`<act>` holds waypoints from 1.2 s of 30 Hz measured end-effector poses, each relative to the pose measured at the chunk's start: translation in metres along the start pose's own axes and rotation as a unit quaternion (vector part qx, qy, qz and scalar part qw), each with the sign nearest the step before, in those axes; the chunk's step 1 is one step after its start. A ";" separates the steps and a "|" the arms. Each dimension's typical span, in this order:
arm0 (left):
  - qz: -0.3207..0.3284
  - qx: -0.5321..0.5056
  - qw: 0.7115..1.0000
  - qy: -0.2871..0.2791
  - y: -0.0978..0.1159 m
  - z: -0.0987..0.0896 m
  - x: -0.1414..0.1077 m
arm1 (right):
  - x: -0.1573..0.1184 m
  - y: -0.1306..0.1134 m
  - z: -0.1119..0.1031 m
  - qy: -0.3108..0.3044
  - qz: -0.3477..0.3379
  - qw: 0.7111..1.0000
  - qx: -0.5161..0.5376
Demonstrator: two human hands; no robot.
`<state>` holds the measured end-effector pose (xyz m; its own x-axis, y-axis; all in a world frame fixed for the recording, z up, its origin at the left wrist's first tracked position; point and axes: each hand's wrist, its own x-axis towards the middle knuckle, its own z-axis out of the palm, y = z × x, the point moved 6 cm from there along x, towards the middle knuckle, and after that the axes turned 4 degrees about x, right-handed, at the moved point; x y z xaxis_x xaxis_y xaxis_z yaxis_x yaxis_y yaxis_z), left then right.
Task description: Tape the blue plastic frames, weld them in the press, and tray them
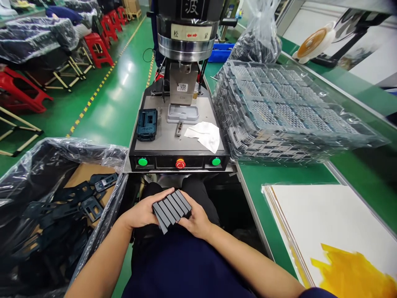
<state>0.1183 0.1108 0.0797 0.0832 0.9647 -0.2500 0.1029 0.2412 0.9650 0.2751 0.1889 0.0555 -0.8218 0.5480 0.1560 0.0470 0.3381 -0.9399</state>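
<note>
Apparently mid-handling: the press [186, 49] stands head-over its grey fixture [183, 119], while the black strips [172, 209] sit gathered just before it, mostly lined up, left-end one askew; can't tell how much is left. Counts: one press; one tray stack [279, 103] right of it, layers unclear; one plastic-lined bin [119, 190] left of it, contents uncountable; two hands, left hand [144, 211] and right hand [197, 217], both clamped on the strips; one dark-blue case [147, 125], one white cloth [206, 136] on the press; roughly seven strips.
</note>
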 end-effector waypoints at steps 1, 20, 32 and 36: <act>-0.009 -0.003 1.000 -0.001 -0.004 0.000 -0.001 | 0.000 0.003 0.003 -0.001 -0.002 1.000 0.000; -0.079 -0.018 0.994 -0.070 -0.083 0.010 -0.013 | 0.005 0.036 0.050 -0.244 0.091 0.962 -0.083; -0.057 -0.045 0.996 0.050 -0.094 0.009 -0.032 | 0.013 0.027 0.061 -0.320 0.088 0.935 -0.126; -0.058 -0.064 0.995 0.047 -0.100 0.010 -0.037 | 0.010 0.028 0.063 -0.313 0.106 0.939 -0.100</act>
<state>0.1145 0.0496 -0.0087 -0.0161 0.9335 -0.3582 -0.0203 0.3579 0.9335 0.2321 0.1558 0.0119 -0.9518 0.0838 -0.2950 0.3007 0.4436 -0.8443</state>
